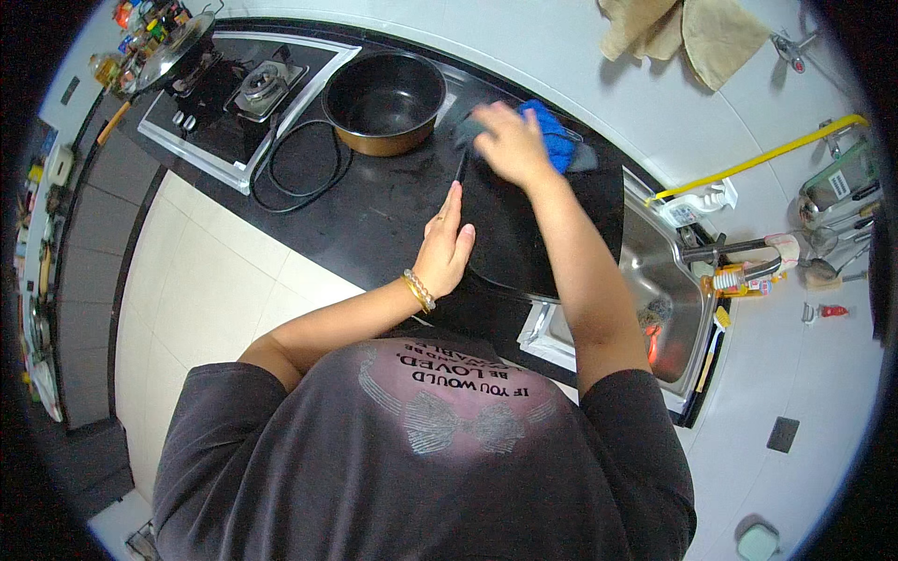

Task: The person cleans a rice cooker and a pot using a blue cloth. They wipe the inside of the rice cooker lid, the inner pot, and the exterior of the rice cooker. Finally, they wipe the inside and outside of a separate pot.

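My left hand [445,245], with a beaded bracelet at the wrist, holds a dark, thin-edged flat object [462,168]. Its outline merges with the black countertop, so its full shape is hard to make out. My right hand [515,144] is blurred, its fingers over a grey cloth [468,130] by the object's far end. Just behind that hand, a bunched blue cloth [548,140] lies on the counter. To the left stands a wide pot [386,105] with a dark inside and a copper-brown outside.
A black cable [309,205] loops beside the pot. Further left is a gas stove [261,91] bearing a lidded wok [179,52]. On the right, a steel sink [635,263] holds a faucet [726,249] and a spray bottle [698,205] on its far rim. Beige cloths [722,42] hang on the wall.
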Available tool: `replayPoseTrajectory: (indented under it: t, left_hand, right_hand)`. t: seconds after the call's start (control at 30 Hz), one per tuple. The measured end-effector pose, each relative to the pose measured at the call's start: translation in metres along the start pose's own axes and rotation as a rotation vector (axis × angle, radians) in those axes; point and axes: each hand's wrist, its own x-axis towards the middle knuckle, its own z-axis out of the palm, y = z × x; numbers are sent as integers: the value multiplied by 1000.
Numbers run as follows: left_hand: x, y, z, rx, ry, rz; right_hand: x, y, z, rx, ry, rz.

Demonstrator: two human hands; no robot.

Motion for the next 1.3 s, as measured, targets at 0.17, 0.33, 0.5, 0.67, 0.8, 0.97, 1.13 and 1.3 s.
replayPoseTrajectory:
  t: [0.17, 0.33, 0.5, 0.67, 0.8, 0.97, 1.13, 1.3]
  left_hand:
    - [2, -6, -18, 23, -242, -42]
    - [18, -5, -45, 31, -229, 385]
    - [85, -5, -40, 142, -168, 440]
    - [134, -42, -15, 128, -141, 373]
    - [178, -71, 1, -290, -178, 37]
    - [181, -79, 5, -539, -421, -194]
    - [165, -59, 0, -533, -385, -182]
    - [155, -78, 10, -538, -285, -172]
  right_hand:
    - [-87, -46, -3, 201, 124, -163]
    - [-182, -57, -28, 134, 74, 41]
    - [-190, 23, -26, -41, 183, 480]
    - [-134, 96, -36, 33, 358, 720]
    - [-139, 104, -42, 115, 368, 695]
    - [-188, 73, -34, 270, 516, 729]
    - [-241, 9, -2, 665, 906, 1003]
    - [-242, 16, 49, 892, 1196, 1078]
